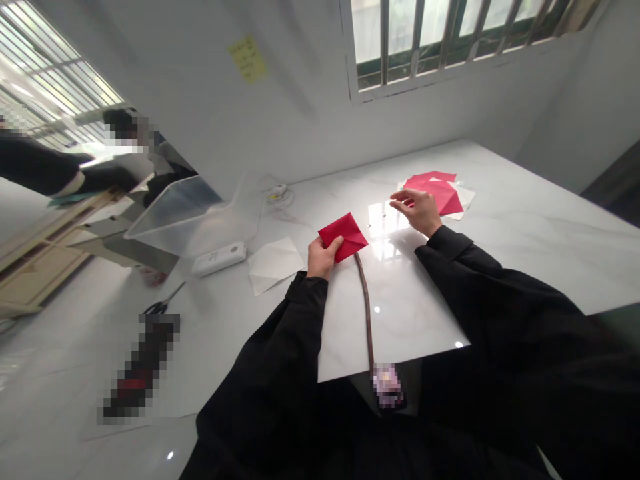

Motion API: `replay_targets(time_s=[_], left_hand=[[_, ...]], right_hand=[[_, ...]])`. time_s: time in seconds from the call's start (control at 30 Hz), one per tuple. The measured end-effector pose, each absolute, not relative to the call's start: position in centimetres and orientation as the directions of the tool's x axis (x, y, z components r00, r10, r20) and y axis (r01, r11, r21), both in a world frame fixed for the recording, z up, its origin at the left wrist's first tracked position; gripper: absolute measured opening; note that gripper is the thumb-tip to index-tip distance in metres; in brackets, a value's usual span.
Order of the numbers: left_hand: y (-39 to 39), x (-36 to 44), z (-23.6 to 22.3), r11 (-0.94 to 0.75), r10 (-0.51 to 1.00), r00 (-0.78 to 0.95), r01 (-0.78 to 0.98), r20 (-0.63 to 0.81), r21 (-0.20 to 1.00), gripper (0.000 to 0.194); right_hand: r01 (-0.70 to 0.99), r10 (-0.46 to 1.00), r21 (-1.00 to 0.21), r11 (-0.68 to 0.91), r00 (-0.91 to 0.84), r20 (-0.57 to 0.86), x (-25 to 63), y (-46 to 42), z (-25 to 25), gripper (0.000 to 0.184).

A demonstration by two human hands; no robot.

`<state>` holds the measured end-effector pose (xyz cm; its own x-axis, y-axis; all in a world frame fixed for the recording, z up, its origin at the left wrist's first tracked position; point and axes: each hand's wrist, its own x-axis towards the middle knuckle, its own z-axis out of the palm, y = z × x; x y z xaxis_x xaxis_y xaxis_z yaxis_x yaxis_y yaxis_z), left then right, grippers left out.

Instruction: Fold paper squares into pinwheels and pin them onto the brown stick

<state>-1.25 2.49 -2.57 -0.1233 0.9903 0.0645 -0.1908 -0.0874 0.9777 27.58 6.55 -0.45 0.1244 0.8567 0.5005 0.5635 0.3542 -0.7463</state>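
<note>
My left hand [323, 259] grips a folded red paper square [346, 235] by its lower edge, just above the white marble-look table [415, 313]. A thin brown twig [367, 310] lies on the table, its upper end close to the red paper. My right hand [416, 210] hangs open over the table, fingers apart and holding nothing. It is nearest to loose red paper sheets [434, 191] lying on white paper [465, 199]. A sheet of creased white paper [274, 265] lies to the left of my left hand.
A clear plastic bin [175, 217] lies tilted at the far left of the table, beside a white rectangular device [219, 259] and a small cable coil [277, 193]. Black-handled scissors [156, 307] and a pixelated object [141, 367] lie at the near left. A person [60, 163] appears at upper left.
</note>
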Motion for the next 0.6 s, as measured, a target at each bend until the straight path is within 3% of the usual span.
replay_targets(time_s=[0.1,0.23,0.5,0.6], left_hand=[[2.9,-1.5,-2.6,-0.084,0.977,-0.207,-0.211,0.040,0.974,0.054],[3.1,-1.8,-2.7,-0.086,0.968,-0.249,-0.234,0.026,0.968,0.051],[2.9,-1.7,-2.7,-0.081,0.971,-0.234,-0.151,0.044,0.985,0.052],[2.8,-1.7,-2.7,-0.090,0.972,-0.226,-0.134,0.058,0.987,0.050]], right_hand=[[0.658,0.843,-0.699,0.281,0.178,0.507,30.4,7.1,-0.4,0.020],[0.728,0.893,-0.640,0.244,0.088,0.441,31.8,7.2,-0.9,0.019],[0.759,0.878,-0.525,0.385,-0.127,0.461,27.4,6.9,-2.0,0.016],[0.739,0.882,-0.536,0.409,-0.169,0.440,24.9,6.6,-2.6,0.018]])
